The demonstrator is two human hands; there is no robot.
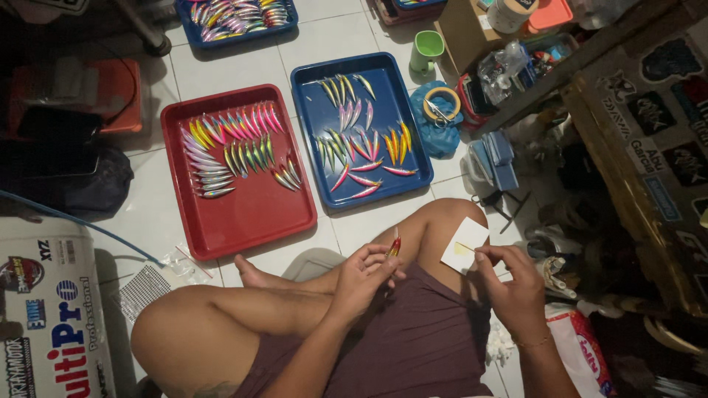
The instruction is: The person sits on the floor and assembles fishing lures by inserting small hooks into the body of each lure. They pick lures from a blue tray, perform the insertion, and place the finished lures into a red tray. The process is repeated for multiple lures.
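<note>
We see a white paint bucket bottom left, with a label printed in blue, red and black. A cardboard box stands top centre-right, a white round tub on it. Stickers, dark and white, cover the brown board at right. A white bag with red print lies bottom right.

Left hand pinches a small glossy red-and-yellow plastic fishing lure, right hand a thin stick over a matt white paper square with a yellowish smear. Red plastic tray and blue plastic tray look smooth with a slight sheen; the lures in them have a shiny, iridescent lacquered finish. Floor is smooth glazed white tile, shorts are matt maroon cloth, crumpled blue plastic bag is thin and glossy
</note>
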